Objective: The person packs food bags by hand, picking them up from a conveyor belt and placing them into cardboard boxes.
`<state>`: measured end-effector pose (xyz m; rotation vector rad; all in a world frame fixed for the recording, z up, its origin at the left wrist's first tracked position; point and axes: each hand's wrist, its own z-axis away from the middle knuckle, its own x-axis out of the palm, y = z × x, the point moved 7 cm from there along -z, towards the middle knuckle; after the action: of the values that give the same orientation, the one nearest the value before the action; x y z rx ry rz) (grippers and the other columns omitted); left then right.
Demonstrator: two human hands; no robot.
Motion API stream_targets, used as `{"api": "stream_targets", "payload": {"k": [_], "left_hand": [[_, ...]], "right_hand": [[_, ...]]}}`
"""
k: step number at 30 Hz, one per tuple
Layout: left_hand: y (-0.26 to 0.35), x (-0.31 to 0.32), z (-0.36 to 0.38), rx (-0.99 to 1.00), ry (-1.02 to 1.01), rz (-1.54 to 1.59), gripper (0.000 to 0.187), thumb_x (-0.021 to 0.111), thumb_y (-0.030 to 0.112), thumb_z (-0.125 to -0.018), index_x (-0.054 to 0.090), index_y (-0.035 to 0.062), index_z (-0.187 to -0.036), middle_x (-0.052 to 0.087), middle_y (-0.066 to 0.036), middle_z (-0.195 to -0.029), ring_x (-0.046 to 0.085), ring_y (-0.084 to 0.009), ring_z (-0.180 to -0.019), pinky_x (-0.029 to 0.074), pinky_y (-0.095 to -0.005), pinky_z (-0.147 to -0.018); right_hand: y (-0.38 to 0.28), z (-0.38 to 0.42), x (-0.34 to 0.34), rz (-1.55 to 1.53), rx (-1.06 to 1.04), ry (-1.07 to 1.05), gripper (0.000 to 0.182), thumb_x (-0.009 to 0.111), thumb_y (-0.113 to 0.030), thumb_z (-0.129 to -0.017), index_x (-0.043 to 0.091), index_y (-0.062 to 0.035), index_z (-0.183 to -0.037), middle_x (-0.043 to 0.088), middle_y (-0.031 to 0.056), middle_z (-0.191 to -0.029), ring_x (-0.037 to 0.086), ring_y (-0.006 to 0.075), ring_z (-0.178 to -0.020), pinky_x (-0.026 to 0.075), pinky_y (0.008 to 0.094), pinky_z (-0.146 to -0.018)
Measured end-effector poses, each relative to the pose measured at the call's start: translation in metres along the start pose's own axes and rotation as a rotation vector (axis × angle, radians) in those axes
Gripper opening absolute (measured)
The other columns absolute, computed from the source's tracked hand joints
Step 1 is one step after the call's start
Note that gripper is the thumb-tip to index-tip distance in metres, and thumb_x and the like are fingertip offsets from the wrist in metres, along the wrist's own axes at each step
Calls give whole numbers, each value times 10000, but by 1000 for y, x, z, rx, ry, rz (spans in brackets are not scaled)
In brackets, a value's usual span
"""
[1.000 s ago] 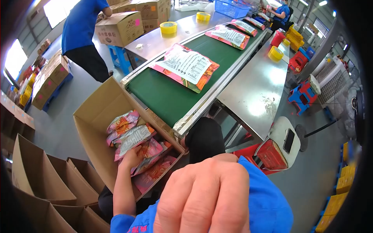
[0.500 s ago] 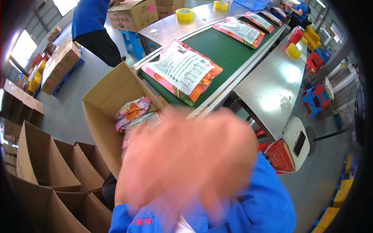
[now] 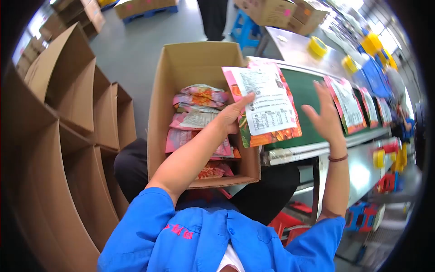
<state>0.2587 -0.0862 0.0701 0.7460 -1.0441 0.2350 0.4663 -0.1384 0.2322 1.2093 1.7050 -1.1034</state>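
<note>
Cartons (image 3: 68, 104), folded flat, stand at far left beside an open box (image 3: 199, 63) stacked with pink snack packets (image 3: 199, 97). Left hand (image 3: 233, 115) grips a pink-and-orange pouch (image 3: 265, 102) by its edge above the box's right wall; its white label's print is too small to read. Right hand (image 3: 324, 115) hovers with fingers spread, holding nothing, over the green conveyor (image 3: 303, 90).

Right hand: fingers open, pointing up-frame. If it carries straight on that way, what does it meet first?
Most likely the green conveyor belt: the right hand is open, fingers aimed across it. The next packet lies just beside that line. How high the hand is above the belt is unclear from this one view.
</note>
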Motion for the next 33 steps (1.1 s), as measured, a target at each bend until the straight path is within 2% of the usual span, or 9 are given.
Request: {"api": "stream_targets", "payload": {"k": [4,9,13,15,16,20,25,27,33], "left_hand": [[30,-4,14,53,-22,-51,430,665,206,-888,538,16,-1252,641,-123,-1166,654,-237,-1017,541,-415,-889],[119,-26,41,353,264,-453,274,618,71,-894,576,-44,-1139,667,-149,-1080,669,-206,-944,552,-368,-843],[214,-44,45,714,165,-581,215,596,53,-902,597,-42,-1095,688,-168,-983,673,-192,-908,546,-348,-786],[241,-53,48,833,547,-1675,228,591,21,-878,603,4,-1105,672,-208,-885,685,-245,-854,531,-344,-735],[232,-62,41,904,404,-1755,360,628,71,-840,595,122,-1195,653,-229,-965,629,-406,-895,527,-394,-743],[120,-273,-29,-26,365,-1975,408,478,240,-919,516,168,-1318,606,-133,-1244,574,-330,-1158,405,-494,-1008],[80,-270,5,18,348,-2312,421,446,160,-917,490,132,-1335,507,-126,-1369,546,-336,-1189,442,-456,-994],[75,-287,0,12,284,-2341,421,440,140,-913,492,130,-1331,516,-127,-1358,552,-331,-1181,444,-447,-996],[72,-284,10,7,417,-2422,455,394,179,-944,429,158,-1397,522,-96,-1372,516,-308,-1246,388,-406,-1065]], "right_hand": [[185,4,33,403,269,47,864,724,-286,-791,244,-109,-1487,317,251,-1482,266,448,-1380,247,534,-1120],[233,14,46,814,744,-156,793,601,-286,-873,133,-286,-1514,271,248,-1498,293,527,-1329,345,675,-981],[243,-7,32,762,689,-122,712,554,-180,-877,205,-203,-1497,421,266,-1390,534,478,-1134,477,565,-889],[251,-29,23,703,650,-190,597,580,-180,-858,353,-86,-1402,596,273,-1154,620,441,-967,507,498,-821],[244,-41,13,682,626,-198,568,593,-173,-845,401,-63,-1368,624,269,-1095,625,431,-950,503,495,-822],[185,-89,-21,269,326,-32,512,648,-81,-796,511,26,-1278,634,249,-1112,613,369,-1040,468,394,-920],[-15,-154,-18,-633,-6,36,382,615,-67,-881,535,20,-1244,620,81,-1161,562,179,-1078,427,316,-938],[-67,-179,14,-421,-105,49,252,618,-137,-893,602,2,-1103,631,97,-1038,575,150,-945,461,324,-836],[-176,-171,265,-369,-210,-68,506,632,-112,-785,549,-146,-1283,666,222,-884,662,394,-770,533,445,-655]]}}
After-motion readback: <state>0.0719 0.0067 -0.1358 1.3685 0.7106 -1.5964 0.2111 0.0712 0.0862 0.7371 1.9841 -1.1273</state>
